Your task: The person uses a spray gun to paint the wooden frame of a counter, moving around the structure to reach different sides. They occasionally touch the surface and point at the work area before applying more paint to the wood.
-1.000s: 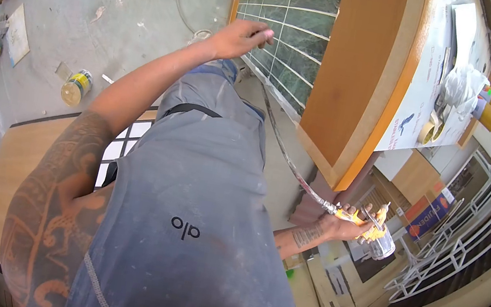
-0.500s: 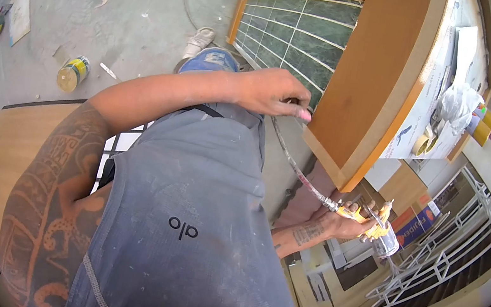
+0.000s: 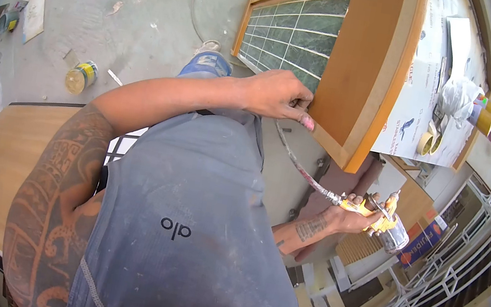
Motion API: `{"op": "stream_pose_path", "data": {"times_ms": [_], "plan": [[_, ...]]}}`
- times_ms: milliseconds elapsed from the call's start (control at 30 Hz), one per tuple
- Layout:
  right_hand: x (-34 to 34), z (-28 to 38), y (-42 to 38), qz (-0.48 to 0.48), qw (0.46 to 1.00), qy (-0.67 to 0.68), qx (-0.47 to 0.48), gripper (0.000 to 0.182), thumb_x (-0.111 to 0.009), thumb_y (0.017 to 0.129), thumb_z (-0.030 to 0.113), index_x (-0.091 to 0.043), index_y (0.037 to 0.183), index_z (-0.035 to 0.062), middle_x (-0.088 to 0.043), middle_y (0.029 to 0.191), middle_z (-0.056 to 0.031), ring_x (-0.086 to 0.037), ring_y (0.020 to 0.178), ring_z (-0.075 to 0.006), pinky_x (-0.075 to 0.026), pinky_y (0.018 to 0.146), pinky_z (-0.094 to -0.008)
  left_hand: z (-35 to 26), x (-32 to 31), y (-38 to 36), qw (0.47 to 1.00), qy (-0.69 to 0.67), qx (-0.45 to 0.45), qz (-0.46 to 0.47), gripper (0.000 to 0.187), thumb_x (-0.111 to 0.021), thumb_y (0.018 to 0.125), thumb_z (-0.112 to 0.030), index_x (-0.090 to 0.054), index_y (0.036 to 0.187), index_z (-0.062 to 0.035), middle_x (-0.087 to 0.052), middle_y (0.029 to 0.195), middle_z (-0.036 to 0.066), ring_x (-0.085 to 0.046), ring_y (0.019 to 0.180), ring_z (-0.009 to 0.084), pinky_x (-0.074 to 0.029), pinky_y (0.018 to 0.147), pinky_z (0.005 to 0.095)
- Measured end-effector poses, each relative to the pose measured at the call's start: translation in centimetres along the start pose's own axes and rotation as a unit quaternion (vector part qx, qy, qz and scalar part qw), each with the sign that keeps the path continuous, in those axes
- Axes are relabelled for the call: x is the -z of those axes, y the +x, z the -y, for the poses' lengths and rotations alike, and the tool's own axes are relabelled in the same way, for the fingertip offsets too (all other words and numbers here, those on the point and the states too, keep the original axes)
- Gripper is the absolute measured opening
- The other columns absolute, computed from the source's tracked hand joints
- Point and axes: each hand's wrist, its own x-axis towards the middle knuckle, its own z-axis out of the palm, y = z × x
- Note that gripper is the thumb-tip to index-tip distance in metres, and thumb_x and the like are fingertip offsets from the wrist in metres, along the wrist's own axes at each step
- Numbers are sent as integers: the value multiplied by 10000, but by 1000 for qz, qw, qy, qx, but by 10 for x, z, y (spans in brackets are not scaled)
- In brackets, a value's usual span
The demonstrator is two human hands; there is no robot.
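Observation:
My left hand (image 3: 280, 97) has its fingers curled at the near edge of an orange-brown wooden cabinet (image 3: 362, 63), the thumb against its corner. Part of its grip is hidden. Further right, my right hand (image 3: 355, 221) is wrapped round a yellow spray gun (image 3: 383, 222) with a stained metal cup (image 3: 396, 235). A paint-marked hose (image 3: 298, 165) runs from the gun's handle back towards my body. Green tile panels (image 3: 300, 33) with white lines are set in the cabinet's side.
Tape rolls (image 3: 426, 142), a crumpled plastic bag (image 3: 458, 97) and cans (image 3: 482, 119) lie on the cabinet's covered surface. A jar (image 3: 81, 77) stands on the floor. A wooden board (image 3: 13, 162) is at left, white metal racks (image 3: 431, 279) at right.
The cabinet sits slightly further left and higher in view. My right hand with the spray gun has shifted a little to the right. My left hand stays beside the cabinet's edge.

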Motion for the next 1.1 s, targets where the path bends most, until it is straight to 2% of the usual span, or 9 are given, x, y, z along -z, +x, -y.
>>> {"op": "stream_pose_path", "data": {"times_ms": [133,233,267,400,433,467,567,733,1100], "plan": [[11,-5,6,-22,1000,7,-12,262,-471,1051,378,-551,1186,168,-704,1044,-50,-499,444,-104,-396,380,-245,-5,-20,1,998,-1,41,-38,537,-772,849,-481,-587,755,14,-544,625,98,-476,569,198,-418,560,362],[39,-14,25,-5,999,39,-30,271,-476,1049,369,-542,1213,164,-694,1087,-63,-497,455,-106,-390,385,-246,-10,-37,1,994,-6,73,-76,535,-763,873,-461,-559,747,18,-468,614,70,-428,588,158,-392,559,341],[46,-17,31,-5,998,48,-36,276,-476,1049,367,-538,1222,161,-690,1097,-70,-497,459,-106,-387,385,-246,-17,-39,0,992,8,92,-83,512,-755,897,-436,-548,740,5,-410,619,25,-385,614,113,-361,555,319],[70,-35,47,-7,995,78,-59,292,-480,1047,336,-509,1258,137,-663,1148,-106,-476,461,-105,-374,383,-245,-13,-56,10,978,-8,166,-126,507,-721,926,-464,-555,727,-28,-434,628,-30,-388,629,73,-352,552,286],[75,-38,50,-12,995,81,-63,293,-480,1047,329,-505,1261,130,-658,1152,-110,-471,460,-105,-375,383,-245,-4,-60,15,977,-2,163,-136,512,-708,931,-480,-562,737,-30,-448,633,-29,-400,629,73,-361,555,281],[73,-36,49,-21,994,85,-71,220,-475,1051,311,-527,1185,145,-673,1021,-66,-445,437,-106,-374,386,-244,8,-64,19,976,2,162,-146,518,-695,936,-496,-569,746,-31,-462,637,-29,-412,629,72,-370,558,276],[83,-44,53,-8,991,93,-95,240,-463,1052,303,-518,1199,122,-657,1061,-92,-435,429,-111,-381,379,-249,-5,-77,31,970,-10,174,-170,556,-642,945,-568,-596,788,-36,-512,667,-30,-455,633,73,-403,580,263],[102,-58,55,82,989,86,-85,406,-445,1050,293,-434,1363,34,-628,1163,-175,-474,419,-152,-413,374,-267,1,-82,51,962,6,183,-205,532,-608,972,-556,-605,797,-53,-518,670,-23,-463,633,75,-404,596,262],[125,-74,68,187,977,96,-46,515,-454,1055,274,-335,1453,-31,-601,1136,-220,-511,428,-152,-406,355,-240,12,-87,80,946,-12,196,-258,499,-629,974,-522,-627,854,-37,-556,691,-2,-497,623,88,-418,598,260]]}}
